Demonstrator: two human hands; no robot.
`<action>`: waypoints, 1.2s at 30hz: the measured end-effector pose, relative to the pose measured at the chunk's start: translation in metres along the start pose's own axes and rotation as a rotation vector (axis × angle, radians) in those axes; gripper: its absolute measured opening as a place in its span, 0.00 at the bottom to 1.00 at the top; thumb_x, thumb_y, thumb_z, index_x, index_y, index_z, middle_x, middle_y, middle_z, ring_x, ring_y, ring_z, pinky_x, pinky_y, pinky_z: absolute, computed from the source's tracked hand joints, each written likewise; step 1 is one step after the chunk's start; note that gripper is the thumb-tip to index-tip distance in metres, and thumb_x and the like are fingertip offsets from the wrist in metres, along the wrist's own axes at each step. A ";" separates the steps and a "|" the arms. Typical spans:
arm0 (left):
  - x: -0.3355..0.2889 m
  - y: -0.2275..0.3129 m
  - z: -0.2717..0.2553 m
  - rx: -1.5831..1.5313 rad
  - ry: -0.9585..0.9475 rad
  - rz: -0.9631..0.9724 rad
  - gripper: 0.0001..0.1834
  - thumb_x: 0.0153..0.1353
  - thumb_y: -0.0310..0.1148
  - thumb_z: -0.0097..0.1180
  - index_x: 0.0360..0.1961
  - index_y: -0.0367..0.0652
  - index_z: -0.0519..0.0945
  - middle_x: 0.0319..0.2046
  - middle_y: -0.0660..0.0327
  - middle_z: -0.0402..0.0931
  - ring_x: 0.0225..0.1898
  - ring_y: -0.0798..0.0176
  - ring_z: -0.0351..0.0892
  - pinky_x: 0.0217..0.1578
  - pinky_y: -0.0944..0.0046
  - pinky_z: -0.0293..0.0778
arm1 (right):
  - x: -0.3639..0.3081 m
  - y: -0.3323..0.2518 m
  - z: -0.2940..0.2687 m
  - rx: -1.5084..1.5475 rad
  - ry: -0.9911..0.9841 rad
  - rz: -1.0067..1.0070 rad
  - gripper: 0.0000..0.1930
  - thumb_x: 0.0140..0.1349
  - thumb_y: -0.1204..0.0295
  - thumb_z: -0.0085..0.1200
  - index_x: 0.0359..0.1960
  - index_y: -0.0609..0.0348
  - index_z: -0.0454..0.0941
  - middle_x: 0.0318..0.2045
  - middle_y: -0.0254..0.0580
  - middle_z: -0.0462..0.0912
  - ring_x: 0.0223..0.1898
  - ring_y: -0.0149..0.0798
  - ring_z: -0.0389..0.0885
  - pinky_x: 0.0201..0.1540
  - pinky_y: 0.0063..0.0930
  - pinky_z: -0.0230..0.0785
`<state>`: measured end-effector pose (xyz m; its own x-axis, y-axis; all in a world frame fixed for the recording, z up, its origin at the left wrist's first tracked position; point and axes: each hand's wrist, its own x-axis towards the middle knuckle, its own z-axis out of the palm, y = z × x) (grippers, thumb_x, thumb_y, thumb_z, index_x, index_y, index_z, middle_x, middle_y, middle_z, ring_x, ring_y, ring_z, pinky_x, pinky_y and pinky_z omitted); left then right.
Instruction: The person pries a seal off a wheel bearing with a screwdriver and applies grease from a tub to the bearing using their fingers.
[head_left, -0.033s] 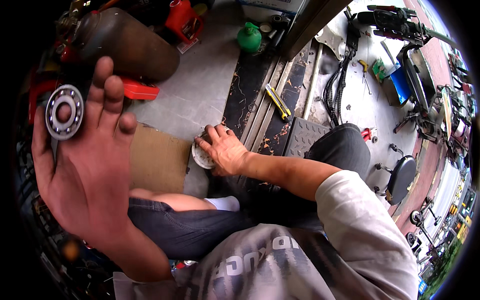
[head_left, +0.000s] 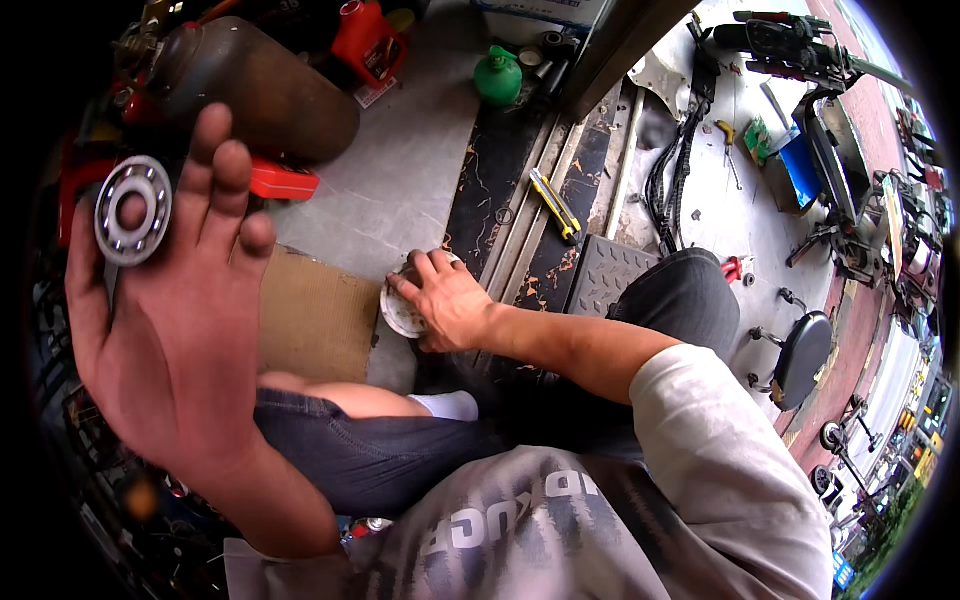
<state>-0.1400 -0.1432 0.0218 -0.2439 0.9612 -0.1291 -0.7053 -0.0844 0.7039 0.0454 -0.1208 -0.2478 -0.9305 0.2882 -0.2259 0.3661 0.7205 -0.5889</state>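
The left hand's (head_left: 180, 320) thumb and index finger grasped a silver, ring-shaped metal ball bearing (head_left: 149, 213), the other fingers extended beside it; beneath the right hand's (head_left: 448, 303) bent, clasping fingers lay a pale grey round disc (head_left: 397, 313).

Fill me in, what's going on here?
A person holds a bearing up in the left hand, a fingertip showing through its hole. The right hand is on a round pale part, near a piece of cardboard; its exact grip is unclear. A yellow knife lies off to the right, in neither hand.
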 end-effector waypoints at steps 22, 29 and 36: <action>0.015 -0.043 0.024 -0.085 0.100 0.084 0.28 0.81 0.45 0.41 0.67 0.29 0.68 0.72 0.37 0.64 0.70 0.43 0.67 0.64 0.48 0.66 | 0.005 0.119 -0.029 -0.032 0.340 0.418 0.21 0.62 0.66 0.61 0.56 0.60 0.82 0.50 0.60 0.84 0.52 0.62 0.85 0.57 0.50 0.79; 0.022 -0.019 0.006 -0.031 0.105 0.060 0.28 0.81 0.46 0.42 0.66 0.30 0.70 0.71 0.38 0.66 0.69 0.45 0.69 0.63 0.49 0.67 | 0.013 0.001 -0.017 0.015 -0.205 0.188 0.28 0.65 0.52 0.64 0.61 0.57 0.79 0.42 0.63 0.88 0.46 0.61 0.89 0.50 0.49 0.81; 0.016 -0.013 0.002 0.063 0.068 -0.041 0.27 0.80 0.46 0.43 0.65 0.32 0.72 0.69 0.40 0.69 0.67 0.46 0.71 0.62 0.49 0.68 | 0.057 0.005 0.059 0.081 -0.229 0.249 0.28 0.57 0.48 0.71 0.47 0.61 0.90 0.52 0.54 0.86 0.58 0.56 0.84 0.61 0.49 0.75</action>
<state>-0.1334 -0.1266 0.0121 -0.2614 0.9433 -0.2044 -0.6730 -0.0264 0.7391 -0.0060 -0.1376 -0.3093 -0.7935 0.2936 -0.5331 0.5890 0.5907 -0.5515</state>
